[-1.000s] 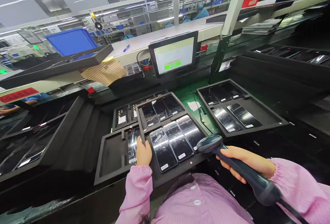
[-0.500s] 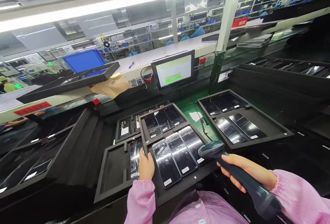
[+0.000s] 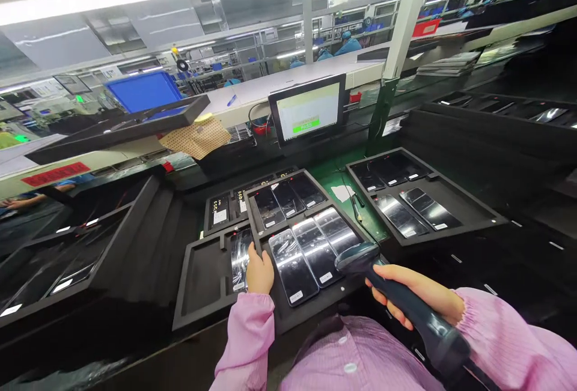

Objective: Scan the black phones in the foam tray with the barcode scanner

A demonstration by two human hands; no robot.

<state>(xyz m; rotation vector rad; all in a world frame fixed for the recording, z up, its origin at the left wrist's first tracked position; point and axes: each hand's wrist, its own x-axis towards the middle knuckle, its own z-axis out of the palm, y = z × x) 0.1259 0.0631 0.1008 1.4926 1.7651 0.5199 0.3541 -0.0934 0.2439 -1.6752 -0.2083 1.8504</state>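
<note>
My right hand (image 3: 406, 295) grips a dark handheld scanner (image 3: 399, 292), its head above the lower right phone (image 3: 336, 229) of the middle black tray (image 3: 311, 313). My left hand (image 3: 260, 268) holds the left rim of that tray, beside a phone (image 3: 241, 259) in the tray to the left. Three glossy phones with white labels lie in the middle tray's front row, and three darker ones (image 3: 288, 199) in its back row. The scanner hides part of the lower right phone. A monitor (image 3: 311, 112) behind the trays shows a green PASS bar.
To the right, another tray (image 3: 478, 205) holds several phones. Stacked trays with phones stand at the far left (image 3: 108, 253) and far right (image 3: 478, 133). A cable (image 3: 358, 214) and white paper (image 3: 341, 193) lie on the green surface. People in blue caps (image 3: 347, 42) are in the background.
The scanner in my right hand has moved slightly left, nearer the middle front phone. My left hand still holds the tray rim. The camera view has shifted a little.
</note>
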